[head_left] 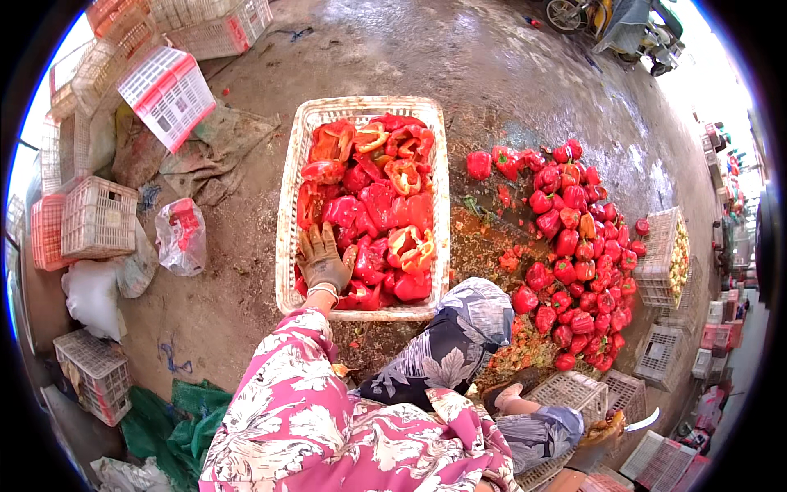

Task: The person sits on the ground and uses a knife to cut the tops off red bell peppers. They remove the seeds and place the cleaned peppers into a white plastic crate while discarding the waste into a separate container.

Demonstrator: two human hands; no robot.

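Note:
My left hand (322,261), in a brown and grey work glove, lies with its fingers spread on red bell pepper pieces (379,201). The pieces, cut open and hollow, fill a white slatted plastic crate (293,164). At the lower right, well away from that crate, my right hand (602,435) is closed around a knife (643,421); its curved blade points outward to the right, and the handle is hidden in the hand. To the right of the crate, a big heap of whole red bell peppers (584,254) lies on the ground.
Pepper scraps (525,348) litter the floor between my knees and the heap. A crate of pale pieces (662,256) stands beyond the heap. Stacked crates (100,220), a plastic bag (182,238) and green netting (184,426) are at the left. A motorbike (627,31) is parked far right.

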